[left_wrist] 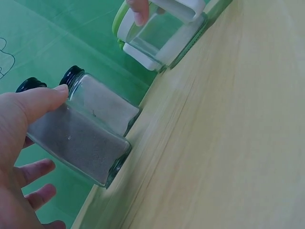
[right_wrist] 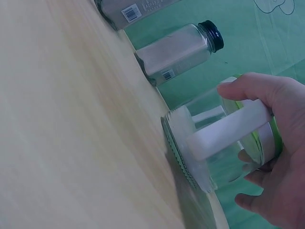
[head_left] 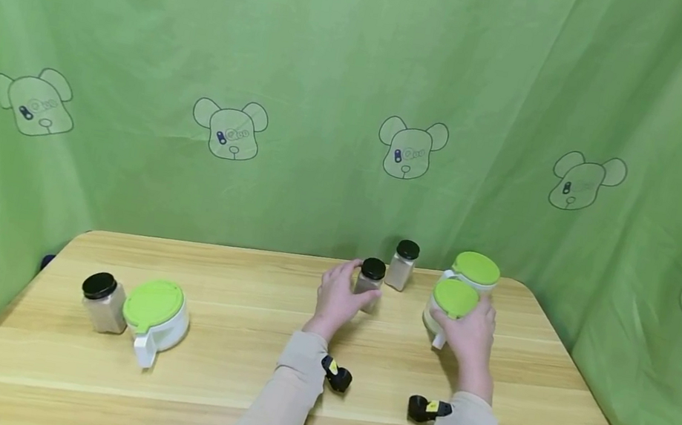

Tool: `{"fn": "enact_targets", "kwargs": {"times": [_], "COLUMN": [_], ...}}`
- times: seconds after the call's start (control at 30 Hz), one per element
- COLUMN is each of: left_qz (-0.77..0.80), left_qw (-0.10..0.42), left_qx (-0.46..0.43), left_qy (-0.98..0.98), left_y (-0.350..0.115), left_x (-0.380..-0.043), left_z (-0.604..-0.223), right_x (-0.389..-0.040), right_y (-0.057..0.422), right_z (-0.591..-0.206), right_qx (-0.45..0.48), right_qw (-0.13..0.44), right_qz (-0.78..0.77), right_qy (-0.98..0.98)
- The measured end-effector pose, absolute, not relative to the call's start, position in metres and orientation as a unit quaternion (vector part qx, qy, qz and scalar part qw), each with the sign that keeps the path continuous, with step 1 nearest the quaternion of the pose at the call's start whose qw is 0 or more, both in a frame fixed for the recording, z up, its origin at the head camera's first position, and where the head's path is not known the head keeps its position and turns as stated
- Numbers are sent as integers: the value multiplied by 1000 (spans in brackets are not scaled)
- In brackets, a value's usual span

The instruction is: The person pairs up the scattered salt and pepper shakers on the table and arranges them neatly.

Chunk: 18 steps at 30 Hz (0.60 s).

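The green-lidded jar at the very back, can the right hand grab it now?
Probably not easily: the right hand grips the nearer green-lidded jar, which stands in front of the back green-lidded jar and partly hides it.

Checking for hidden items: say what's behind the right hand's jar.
Behind the near jar is another green-lidded jar; its top shows, but the near jar and right hand cover its lower part.

Wrist pics dimmer vs. head pic.
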<state>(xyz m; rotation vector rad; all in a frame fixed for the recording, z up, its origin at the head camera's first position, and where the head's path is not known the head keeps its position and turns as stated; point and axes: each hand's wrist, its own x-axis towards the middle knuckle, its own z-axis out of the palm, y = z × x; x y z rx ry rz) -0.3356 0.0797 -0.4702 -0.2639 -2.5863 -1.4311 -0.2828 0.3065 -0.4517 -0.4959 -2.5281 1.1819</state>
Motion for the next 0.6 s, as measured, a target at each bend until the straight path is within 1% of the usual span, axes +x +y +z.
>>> {"fn": "enact_targets", "kwargs": {"times": [0.6], "left_qz": [-470], "left_qw": [118], "left_qx": [-104], "left_qy": [-868], "left_y": [81], "left_x": [-335], "left_z": [-470], "right_x": [-285], "right_y": [311], "right_z": [-454], "right_qx": [-164], "right_qw": [158], "right_qz": [404], "right_qy": [-886]}}
